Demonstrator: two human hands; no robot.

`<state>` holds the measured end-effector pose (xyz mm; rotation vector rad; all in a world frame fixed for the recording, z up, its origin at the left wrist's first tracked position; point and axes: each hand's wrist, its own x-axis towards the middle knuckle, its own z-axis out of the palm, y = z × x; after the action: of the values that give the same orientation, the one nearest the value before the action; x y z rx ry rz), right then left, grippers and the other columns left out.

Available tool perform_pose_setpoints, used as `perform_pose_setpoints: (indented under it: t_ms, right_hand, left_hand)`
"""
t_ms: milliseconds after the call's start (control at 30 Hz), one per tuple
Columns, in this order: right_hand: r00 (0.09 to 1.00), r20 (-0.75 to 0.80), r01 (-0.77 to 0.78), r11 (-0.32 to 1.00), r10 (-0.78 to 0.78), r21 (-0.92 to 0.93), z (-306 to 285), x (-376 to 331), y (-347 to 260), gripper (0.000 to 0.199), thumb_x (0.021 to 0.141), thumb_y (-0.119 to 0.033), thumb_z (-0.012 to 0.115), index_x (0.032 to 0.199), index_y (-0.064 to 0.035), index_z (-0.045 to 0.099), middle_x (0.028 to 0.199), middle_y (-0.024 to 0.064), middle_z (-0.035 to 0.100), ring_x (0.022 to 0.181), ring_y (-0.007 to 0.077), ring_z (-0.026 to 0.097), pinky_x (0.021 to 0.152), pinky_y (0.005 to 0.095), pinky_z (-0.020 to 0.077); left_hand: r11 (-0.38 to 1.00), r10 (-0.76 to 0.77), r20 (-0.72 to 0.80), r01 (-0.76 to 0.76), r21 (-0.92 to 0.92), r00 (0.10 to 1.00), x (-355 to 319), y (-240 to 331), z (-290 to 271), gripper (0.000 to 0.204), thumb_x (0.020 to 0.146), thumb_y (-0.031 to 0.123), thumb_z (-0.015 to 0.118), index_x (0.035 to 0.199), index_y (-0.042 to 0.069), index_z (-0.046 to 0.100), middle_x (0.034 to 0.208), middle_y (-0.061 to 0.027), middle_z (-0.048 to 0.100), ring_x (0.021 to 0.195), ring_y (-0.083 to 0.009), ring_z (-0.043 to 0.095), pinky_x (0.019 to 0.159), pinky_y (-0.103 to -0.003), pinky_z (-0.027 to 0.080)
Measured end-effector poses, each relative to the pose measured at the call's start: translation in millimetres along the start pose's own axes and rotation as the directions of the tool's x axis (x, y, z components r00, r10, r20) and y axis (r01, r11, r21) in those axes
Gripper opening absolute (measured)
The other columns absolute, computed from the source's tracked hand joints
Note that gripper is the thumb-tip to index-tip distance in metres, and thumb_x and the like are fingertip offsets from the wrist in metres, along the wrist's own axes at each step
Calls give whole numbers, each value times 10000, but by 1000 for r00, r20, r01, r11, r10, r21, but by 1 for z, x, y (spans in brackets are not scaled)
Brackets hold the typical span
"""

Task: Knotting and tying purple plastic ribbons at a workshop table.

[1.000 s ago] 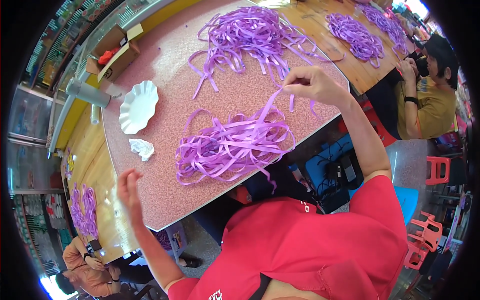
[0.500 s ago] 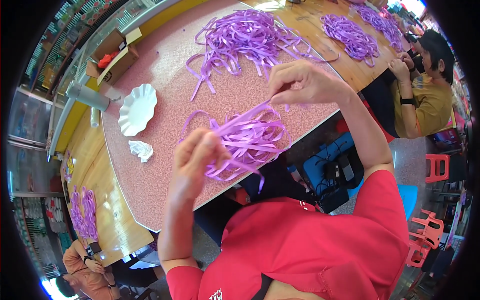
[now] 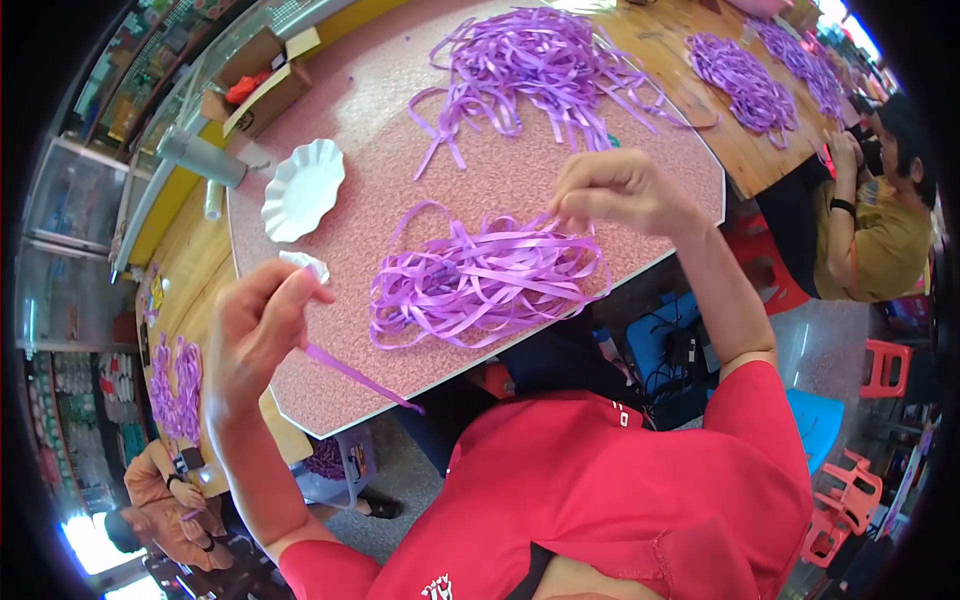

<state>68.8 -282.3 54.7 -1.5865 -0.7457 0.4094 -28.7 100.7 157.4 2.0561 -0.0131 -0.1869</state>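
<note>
My left hand [image 3: 255, 335] is closed over the table's left part. A narrow purple ribbon end [image 3: 360, 378] trails from it toward the table's near edge. My right hand [image 3: 625, 195] is raised beside the right end of a loose ribbon pile [image 3: 490, 285], its thumb and fingers pinched together. Purple ribbon shows at those fingertips, though the exact grip is partly hidden. The near pile lies in loops on the pink speckled table [image 3: 340, 390]. A bigger ribbon heap [image 3: 530, 75] lies farther back, with strands spreading right.
A white scalloped dish [image 3: 304, 190], crumpled white tissue [image 3: 306, 264], grey cylinder [image 3: 200, 157] and open cardboard box [image 3: 262, 85] line the left side. More ribbon piles [image 3: 740, 85] lie at far right near a seated person [image 3: 870, 220]. Another person [image 3: 165, 500] sits at lower left.
My left hand has swung left and down, away from the near pile, with the ribbon end hanging from it. My right hand has moved slightly right and down. The camera view has shifted a little.
</note>
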Motion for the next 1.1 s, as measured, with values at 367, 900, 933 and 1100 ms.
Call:
perform_pose_setpoints:
  t_ms: [367,900,933,1100]
  right_hand:
    - [977,210,-107,913,24,394,76,47,-40,447,946,-184,708,1320,35,598,1129,110,691,998,156,663,955,335,521]
    - [942,-176,-196,895,285,401,5,-10,50,188,968,-197,684,1002,-12,684,808,52,689,797,148,690,794,302,551]
    - [933,-199,-177,865,299,469,4,-14,54,180,975,-192,675,1012,-16,686,841,54,693,785,147,687,789,290,551]
    - [925,-260,-175,917,278,357,23,-16,38,183,981,-160,660,1069,-5,702,869,45,682,806,132,672,795,282,555]
  left_hand:
    - [995,71,376,-93,39,924,35,44,8,305,1037,303,582,999,31,716,629,83,488,555,5,426,491,-185,326]
    - [996,-61,49,58,61,997,17,-51,-100,235,1001,238,623,878,39,643,721,6,599,604,-33,501,548,-197,367]
    - [993,-83,15,82,87,996,19,-57,-99,227,999,239,626,884,45,646,709,18,591,594,-27,486,545,-194,354]
    - [703,253,22,-199,683,967,21,-114,-82,266,941,192,680,1113,-7,642,1011,-101,645,944,-205,617,841,-326,483]
